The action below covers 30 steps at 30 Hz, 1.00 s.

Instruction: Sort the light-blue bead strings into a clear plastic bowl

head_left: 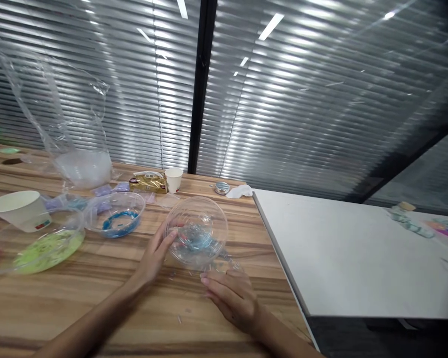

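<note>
A clear round bowl (219,219) with pale blue bits inside is tilted above the wooden table, and my left hand (155,251) grips its left rim. Just below and right of the bowl is my right hand (233,296), low over the table with its fingers held together; whether something small is between them is hidden. Small clear and bluish pieces (226,261) lie scattered beside the bowl and near my right fingertips. To the left stands another clear bowl (134,199) with a blue ring of material in it.
At the left are a yellow-green tray (48,251), a large paper cup (17,209) and a bagged white bowl (84,169). Behind stand a gold tissue pack (148,183), small cup (173,180) and round tin (222,188). A white table (351,258) adjoins at right.
</note>
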Available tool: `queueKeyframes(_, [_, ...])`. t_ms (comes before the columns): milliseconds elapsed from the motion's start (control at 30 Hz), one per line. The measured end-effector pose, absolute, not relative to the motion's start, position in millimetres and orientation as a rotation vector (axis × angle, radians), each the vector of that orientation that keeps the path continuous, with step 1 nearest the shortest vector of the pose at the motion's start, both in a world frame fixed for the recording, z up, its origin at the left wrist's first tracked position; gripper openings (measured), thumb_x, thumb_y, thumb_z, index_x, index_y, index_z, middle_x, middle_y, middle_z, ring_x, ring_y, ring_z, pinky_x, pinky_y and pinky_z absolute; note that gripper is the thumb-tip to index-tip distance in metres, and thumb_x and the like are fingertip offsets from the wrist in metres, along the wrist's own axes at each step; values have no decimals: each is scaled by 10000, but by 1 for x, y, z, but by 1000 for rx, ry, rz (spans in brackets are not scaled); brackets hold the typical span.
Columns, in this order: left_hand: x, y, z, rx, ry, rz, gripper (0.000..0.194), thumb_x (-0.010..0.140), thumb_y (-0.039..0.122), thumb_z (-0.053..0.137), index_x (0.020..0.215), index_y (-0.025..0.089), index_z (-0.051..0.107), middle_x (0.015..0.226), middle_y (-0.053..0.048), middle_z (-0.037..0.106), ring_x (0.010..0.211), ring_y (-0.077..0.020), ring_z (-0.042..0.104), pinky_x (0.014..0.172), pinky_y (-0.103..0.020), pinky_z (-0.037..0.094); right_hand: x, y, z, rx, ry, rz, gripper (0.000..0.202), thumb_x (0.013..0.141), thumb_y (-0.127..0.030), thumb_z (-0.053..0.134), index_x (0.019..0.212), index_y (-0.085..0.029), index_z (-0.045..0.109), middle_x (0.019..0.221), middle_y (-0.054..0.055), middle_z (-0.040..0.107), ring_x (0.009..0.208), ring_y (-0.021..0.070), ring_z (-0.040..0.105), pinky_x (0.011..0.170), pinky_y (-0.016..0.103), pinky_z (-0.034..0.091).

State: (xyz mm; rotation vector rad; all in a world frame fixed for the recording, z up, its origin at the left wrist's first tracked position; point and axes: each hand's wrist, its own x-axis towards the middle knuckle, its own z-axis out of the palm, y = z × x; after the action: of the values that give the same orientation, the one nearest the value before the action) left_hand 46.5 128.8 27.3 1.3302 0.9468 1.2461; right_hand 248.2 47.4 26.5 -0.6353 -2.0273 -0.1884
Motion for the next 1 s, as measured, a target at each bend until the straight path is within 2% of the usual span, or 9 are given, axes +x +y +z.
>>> queueKeyframes(233, [49, 123, 26, 1337, 897, 1213, 566, 856, 532, 539, 1294, 174, 523, 1244, -121, 549, 898, -247, 612, 779, -379, 543, 241, 52, 20, -576, -2066, -199, 205, 963, -120, 512, 1158, -128, 573, 922, 58, 719, 839, 124, 684, 719, 219, 542])
queueKeyframes(467, [53, 123, 19, 1442, 930, 1197, 554, 854, 505, 550, 1290, 166, 507, 1195, -122, 572, 900, -259, 618, 805, -414, 536, 245, 56, 5, -643, -2072, -263, 185, 980, -154, 487, 1140, -127, 577, 873, 58, 719, 752, 132, 683, 621, 236, 521])
queueKeyframes(700, [54, 124, 11, 1393, 984, 1202, 581, 858, 512, 554, 1322, 175, 460, 1255, -128, 534, 994, -274, 595, 844, -417, 530, 248, 58, 0, -760, -2059, -300, 227, 982, -192, 498, 1194, -140, 563, 867, 54, 722, 735, 147, 690, 650, 251, 537])
queueKeyframes(900, [48, 131, 5, 1466, 980, 1269, 505, 884, 474, 541, 1300, 197, 468, 1298, -119, 490, 1084, -278, 552, 865, -411, 526, 249, 54, 9, -742, -2071, -274, 327, 993, -211, 471, 1315, -163, 493, 911, 54, 726, 783, 148, 699, 709, 245, 557])
queueKeyframes(1000, [45, 134, 4, 1451, 998, 1266, 516, 884, 464, 540, 1320, 198, 468, 1278, -114, 512, 1096, -283, 552, 854, -411, 534, 248, 52, 9, -721, -2052, -233, 300, 996, -205, 463, 1289, -159, 506, 913, 57, 725, 791, 144, 700, 698, 243, 558])
